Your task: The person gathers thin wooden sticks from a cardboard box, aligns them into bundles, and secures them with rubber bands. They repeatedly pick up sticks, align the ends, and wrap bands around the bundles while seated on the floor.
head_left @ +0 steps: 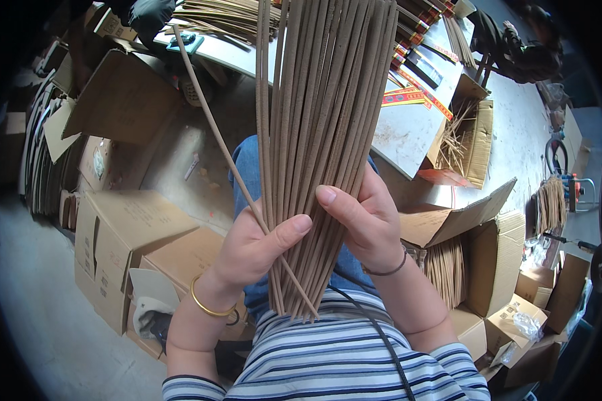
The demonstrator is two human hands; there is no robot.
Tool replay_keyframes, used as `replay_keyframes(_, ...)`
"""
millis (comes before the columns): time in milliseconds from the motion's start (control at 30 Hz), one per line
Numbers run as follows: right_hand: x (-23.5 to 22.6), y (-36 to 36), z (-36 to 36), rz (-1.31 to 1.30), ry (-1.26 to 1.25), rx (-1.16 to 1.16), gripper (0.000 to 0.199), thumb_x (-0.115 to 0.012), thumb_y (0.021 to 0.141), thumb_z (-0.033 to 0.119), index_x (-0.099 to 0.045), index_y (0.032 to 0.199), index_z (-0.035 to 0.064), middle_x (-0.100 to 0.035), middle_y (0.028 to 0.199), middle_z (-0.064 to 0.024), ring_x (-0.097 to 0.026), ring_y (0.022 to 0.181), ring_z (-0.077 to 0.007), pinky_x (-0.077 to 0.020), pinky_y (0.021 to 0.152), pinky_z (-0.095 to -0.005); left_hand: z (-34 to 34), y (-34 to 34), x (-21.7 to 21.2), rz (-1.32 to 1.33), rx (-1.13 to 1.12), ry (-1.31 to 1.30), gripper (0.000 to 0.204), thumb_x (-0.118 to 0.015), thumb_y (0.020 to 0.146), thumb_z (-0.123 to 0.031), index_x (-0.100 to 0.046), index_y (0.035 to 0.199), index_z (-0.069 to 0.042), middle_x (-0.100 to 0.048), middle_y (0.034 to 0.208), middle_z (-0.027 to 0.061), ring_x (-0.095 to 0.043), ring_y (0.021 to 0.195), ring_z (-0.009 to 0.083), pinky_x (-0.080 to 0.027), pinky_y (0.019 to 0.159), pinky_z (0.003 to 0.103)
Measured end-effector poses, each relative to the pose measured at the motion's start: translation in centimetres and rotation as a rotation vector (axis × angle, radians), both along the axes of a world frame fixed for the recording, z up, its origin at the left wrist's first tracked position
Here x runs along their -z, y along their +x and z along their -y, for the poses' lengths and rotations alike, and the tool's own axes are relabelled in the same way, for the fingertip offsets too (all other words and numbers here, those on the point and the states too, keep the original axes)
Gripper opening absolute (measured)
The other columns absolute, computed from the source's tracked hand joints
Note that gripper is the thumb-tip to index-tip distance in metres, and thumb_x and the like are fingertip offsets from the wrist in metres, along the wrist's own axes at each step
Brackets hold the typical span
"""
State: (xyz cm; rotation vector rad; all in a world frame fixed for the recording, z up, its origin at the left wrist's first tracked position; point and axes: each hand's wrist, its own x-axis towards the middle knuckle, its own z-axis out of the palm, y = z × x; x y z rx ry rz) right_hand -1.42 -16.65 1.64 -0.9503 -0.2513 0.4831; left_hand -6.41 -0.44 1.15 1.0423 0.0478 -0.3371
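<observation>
A thick bundle of long brown incense sticks (331,100) stands fanned out in front of my striped shirt, its lower ends near my waist. My left hand (251,244) is closed round the bundle's left side, thumb across the front. From the right, my right hand (368,224) grips the same bundle, its thumb pressed on the sticks. One loose stick (211,117) slants away to the upper left and crosses over the bundle's lower part under my left thumb. The fingers behind the bundle are mostly hidden.
Ahead is a pale table (408,137) with more sticks (214,20) and red-and-gold wrappers (408,98). Cardboard boxes (130,224) stand at left; an open box (495,260) at right holds sticks. Another box (478,144) holds broken pieces. A person (515,50) is at the far right.
</observation>
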Motion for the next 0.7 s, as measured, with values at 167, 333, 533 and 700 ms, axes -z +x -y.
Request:
replay_keyframes(167,0.4,-0.2,-0.5,0.029,-0.056,0.051,0.041,-0.051,0.095,0.014,-0.038,0.130,-0.0043,-0.052,0.120,-0.0098,-0.050,0.110,-0.0138,-0.0399,0.095,-0.0286,0.4,0.0,-0.6,0.000,-0.051,0.053,0.036,-0.058,0.092,-0.010,-0.050,0.125,0.003,-0.060,0.116,0.0082,-0.056,0.107,0.0132,-0.045,0.093,0.028)
replay_keyframes(333,0.5,-0.2,-1.2,0.063,-0.140,0.158,0.042,-0.053,0.096,0.017,-0.039,0.128,-0.0042,-0.054,0.117,-0.0106,-0.051,0.107,-0.0139,-0.0409,0.093,-0.0283,0.6,0.1,-0.4,-0.006,-0.119,0.115,0.036,-0.060,0.090,-0.008,-0.051,0.124,0.003,-0.060,0.115,0.0076,-0.057,0.104,0.0133,-0.046,0.092,0.027)
replay_keyframes(533,1.3,-0.4,-2.2,0.055,-0.107,0.266,0.036,-0.057,0.095,0.019,-0.042,0.120,-0.0022,-0.057,0.110,-0.0088,-0.054,0.100,-0.0121,-0.0439,0.088,-0.0263,0.9,0.3,-0.4,-0.091,-0.141,0.032,0.037,-0.063,0.089,-0.010,-0.053,0.122,0.002,-0.061,0.113,0.0064,-0.058,0.103,0.0130,-0.048,0.089,0.027)
replay_keyframes(700,0.6,-0.3,-2.6,0.066,-0.130,0.286,0.035,-0.060,0.093,0.019,-0.044,0.117,-0.0018,-0.058,0.106,-0.0075,-0.055,0.096,-0.0111,-0.0449,0.084,-0.0253,0.3,0.2,-0.2,-0.118,-0.074,0.068,0.050,-0.066,0.087,-0.012,-0.044,0.130,0.000,-0.054,0.123,0.0075,-0.053,0.113,0.0167,-0.044,0.097,0.031)
